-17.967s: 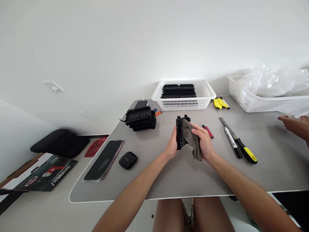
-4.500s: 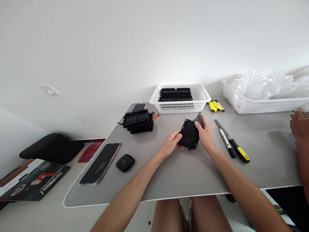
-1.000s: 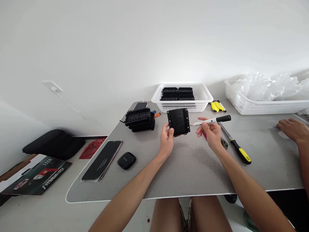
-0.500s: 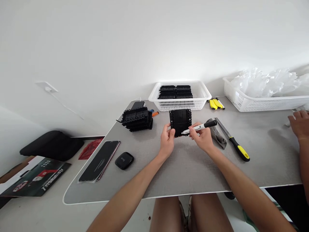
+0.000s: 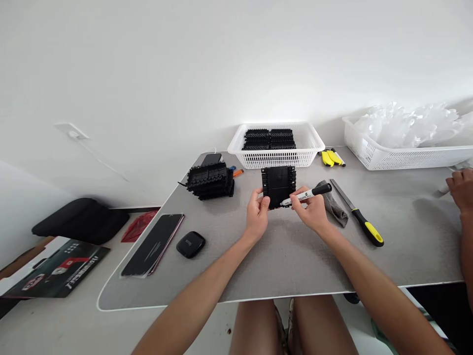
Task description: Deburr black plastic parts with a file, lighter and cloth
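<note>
My left hand grips the lower left corner of a black plastic tray-like part with notched sides, tilted up above the table. Between the fingers of my right hand is a white marker with a black end. Its tip is at the lower part of the black piece; whether it touches cannot be made out. A grey cloth lies just beyond my right hand, and a file with a black and yellow handle is beside it. Several like black parts are stacked to the left.
A white basket with more black parts stands by the wall. Yellow-handled tools lie beside it. Another basket holds clear plastic bags. At left are a phone and a black case. Another person's hand is at far right.
The black part, the marker and both my hands have shifted very slightly right in view. The other person's hand at far right has moved a little to the right.
</note>
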Demonstrator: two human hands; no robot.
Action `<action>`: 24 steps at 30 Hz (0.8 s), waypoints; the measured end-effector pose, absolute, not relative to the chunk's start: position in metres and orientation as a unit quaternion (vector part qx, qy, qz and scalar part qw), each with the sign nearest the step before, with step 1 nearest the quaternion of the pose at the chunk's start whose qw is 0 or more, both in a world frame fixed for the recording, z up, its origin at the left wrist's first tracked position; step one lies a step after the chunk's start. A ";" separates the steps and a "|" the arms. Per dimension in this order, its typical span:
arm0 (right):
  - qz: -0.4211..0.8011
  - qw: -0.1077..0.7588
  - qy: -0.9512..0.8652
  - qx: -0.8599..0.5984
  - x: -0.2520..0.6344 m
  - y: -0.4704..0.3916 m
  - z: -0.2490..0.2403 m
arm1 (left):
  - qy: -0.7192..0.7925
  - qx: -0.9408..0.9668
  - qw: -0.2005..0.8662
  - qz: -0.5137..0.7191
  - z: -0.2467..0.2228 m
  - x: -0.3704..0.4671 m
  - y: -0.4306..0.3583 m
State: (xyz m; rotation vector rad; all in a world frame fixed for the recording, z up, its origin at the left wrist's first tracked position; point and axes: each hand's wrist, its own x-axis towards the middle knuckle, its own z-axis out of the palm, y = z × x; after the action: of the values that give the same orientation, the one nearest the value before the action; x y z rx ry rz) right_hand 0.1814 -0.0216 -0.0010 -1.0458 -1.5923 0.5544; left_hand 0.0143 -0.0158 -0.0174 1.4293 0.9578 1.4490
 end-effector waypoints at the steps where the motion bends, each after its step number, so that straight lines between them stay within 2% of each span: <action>1: 0.231 0.545 -0.673 -0.444 0.181 -0.022 -0.001 | 0.382 0.571 0.434 0.582 -0.017 0.015 -0.016; 19: 0.291 0.531 -0.644 -0.468 0.185 -0.019 0.002 | 0.408 0.587 0.409 0.567 -0.017 0.015 -0.020; 24: 0.342 0.565 -0.601 -0.450 0.183 -0.021 0.006 | 0.403 0.569 0.427 0.575 -0.015 0.016 -0.020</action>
State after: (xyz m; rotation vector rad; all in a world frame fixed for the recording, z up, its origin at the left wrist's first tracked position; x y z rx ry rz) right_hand 0.1828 -0.0210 0.0058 -1.0593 -1.4136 0.8051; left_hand 0.0158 -0.0195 -0.0149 1.4218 1.0060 1.4376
